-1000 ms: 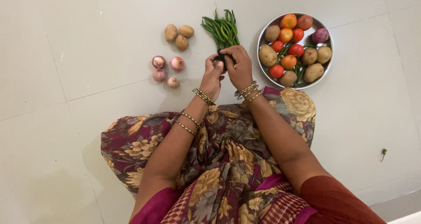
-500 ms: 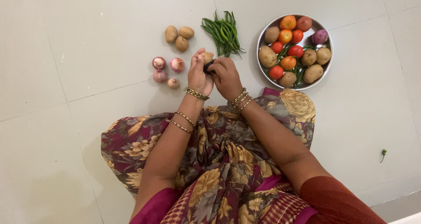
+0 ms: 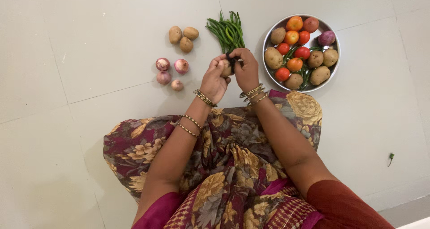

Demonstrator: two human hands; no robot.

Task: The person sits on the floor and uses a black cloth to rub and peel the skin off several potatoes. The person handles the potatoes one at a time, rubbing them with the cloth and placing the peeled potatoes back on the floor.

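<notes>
Since half a second ago both hands have shifted rightward and up, back against the near tips of the bundle of long green beans [image 3: 227, 30]. The left hand [image 3: 215, 81] is curled around a small tan potato [image 3: 226, 67]; the right hand [image 3: 245, 70] is closed on a small dark tool [image 3: 231, 58] pressed to it, seemingly a peeler. Peeling looks under way; further strokes would need the potato turned. Right of the hands sits a round steel plate [image 3: 333, 70] of potatoes and tomatoes; to their left lie four red onions [image 3: 169, 71] and three loose potatoes [image 3: 182, 35].
</notes>
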